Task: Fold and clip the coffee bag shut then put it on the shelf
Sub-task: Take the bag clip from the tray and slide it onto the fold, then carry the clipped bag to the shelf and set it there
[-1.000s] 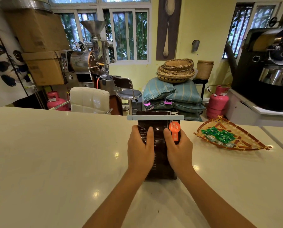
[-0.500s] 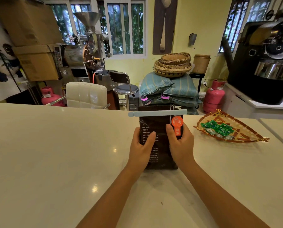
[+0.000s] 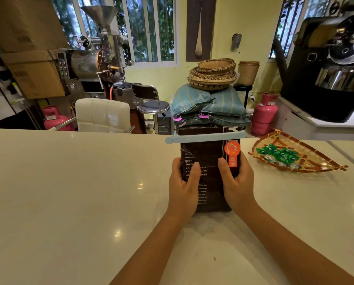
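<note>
Both my hands, left hand (image 3: pixel 183 188) & right hand (image 3: pixel 236 182), grip the upright coffee bag (image 3: pixel 210 161) by its sides on the table (image 3: pixel 69 192), steadying it w/ the clip (image 3: pixel 204 138) already across the fold, ready to lift for the shelf.

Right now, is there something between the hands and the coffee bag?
No. The left hand and right hand already grip the clipped coffee bag on the counter. No shelf is clearly visible, so that path cannot be judged.
</note>
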